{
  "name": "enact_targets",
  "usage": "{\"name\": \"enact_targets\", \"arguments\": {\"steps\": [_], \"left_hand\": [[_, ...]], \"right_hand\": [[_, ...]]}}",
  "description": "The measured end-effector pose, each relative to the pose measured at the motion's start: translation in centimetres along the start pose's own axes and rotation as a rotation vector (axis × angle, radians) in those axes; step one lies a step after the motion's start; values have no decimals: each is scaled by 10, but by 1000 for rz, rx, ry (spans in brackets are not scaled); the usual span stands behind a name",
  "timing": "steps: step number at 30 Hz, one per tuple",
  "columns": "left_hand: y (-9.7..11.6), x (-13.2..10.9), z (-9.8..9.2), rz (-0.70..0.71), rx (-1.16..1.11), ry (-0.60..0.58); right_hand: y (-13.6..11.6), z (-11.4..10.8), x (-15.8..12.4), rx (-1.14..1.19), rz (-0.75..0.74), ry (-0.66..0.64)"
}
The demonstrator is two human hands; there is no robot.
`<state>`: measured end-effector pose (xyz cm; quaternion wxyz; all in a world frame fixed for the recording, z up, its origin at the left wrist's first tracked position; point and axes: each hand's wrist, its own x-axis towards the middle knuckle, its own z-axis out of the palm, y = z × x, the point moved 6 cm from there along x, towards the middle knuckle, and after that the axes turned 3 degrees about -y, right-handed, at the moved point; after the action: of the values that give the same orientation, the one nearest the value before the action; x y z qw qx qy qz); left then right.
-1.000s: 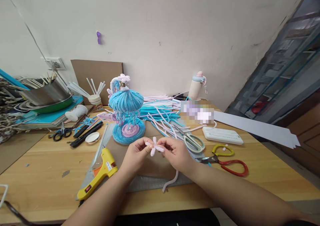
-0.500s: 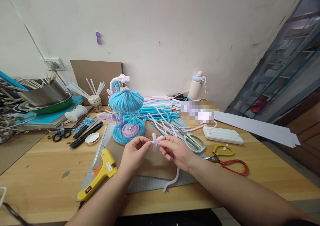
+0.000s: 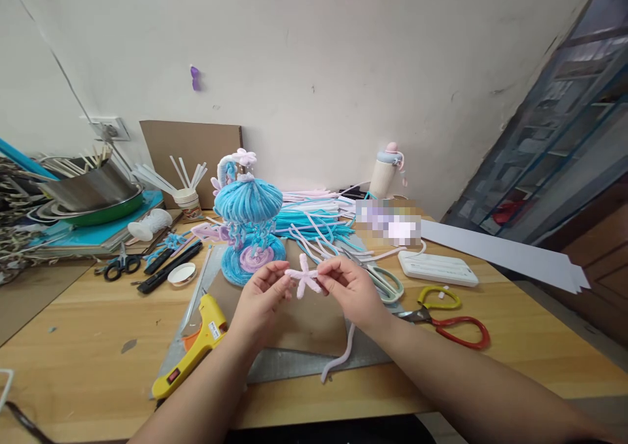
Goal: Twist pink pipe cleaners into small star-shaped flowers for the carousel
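Observation:
Between my two hands is a small pink star-shaped piece [image 3: 305, 276] of fuzzy pipe cleaner with five arms spread out. My left hand [image 3: 262, 297] pinches the tip of its left arm between thumb and fingers. On the other side my right hand [image 3: 354, 293] pinches the right arm. Under my right hand a loose pink pipe cleaner [image 3: 343, 358] trails toward the table's front edge. Just behind stands a blue and pink pipe-cleaner jellyfish ornament [image 3: 248, 199] on a round coiled base. A brown cardboard sheet [image 3: 304, 329] lies below my hands.
A yellow glue gun [image 3: 193, 352] lies left of my forearm. Red-and-yellow scissors [image 3: 444, 314], pale-handled scissors [image 3: 387, 284] and a white power bank [image 3: 436, 267] lie to the right. Blue and pink pipe cleaners [image 3: 314, 225] are piled behind. A bottle [image 3: 384, 172] stands by the wall.
The star has turned to face me more, so its arms show spread apart. My right hand's fingers have shifted outward to the tip of its right arm.

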<state>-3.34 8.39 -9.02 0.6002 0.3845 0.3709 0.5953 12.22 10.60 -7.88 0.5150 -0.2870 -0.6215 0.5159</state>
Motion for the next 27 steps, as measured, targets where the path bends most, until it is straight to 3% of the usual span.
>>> {"name": "enact_targets", "arguments": {"steps": [4, 8, 12, 16, 18, 21, 24, 27], "left_hand": [[-6, -1, 4, -120, -33, -53], [-8, 1, -1, -107, -1, -8], [-11, 3, -7, -86, 14, 37], [-14, 4, -10, -125, 33, 86], [-16, 3, -11, -158, 28, 106], [-17, 3, -10, -180, 5, 114], [-18, 3, -10, -189, -9, 107], [-20, 3, -10, -190, -18, 95]], "right_hand": [[1, -1, -1, -116, -56, 16], [-1, 5, -1, -204, -41, -66], [-35, -5, 1, -475, -97, -115], [-88, -64, 11, -700, -180, 190], [-94, -98, 21, -972, -52, 227], [-70, -146, 38, -1301, 259, 59], [-36, -183, 43, -1432, 563, -132], [-27, -194, 36, -1409, 615, -184]]}}
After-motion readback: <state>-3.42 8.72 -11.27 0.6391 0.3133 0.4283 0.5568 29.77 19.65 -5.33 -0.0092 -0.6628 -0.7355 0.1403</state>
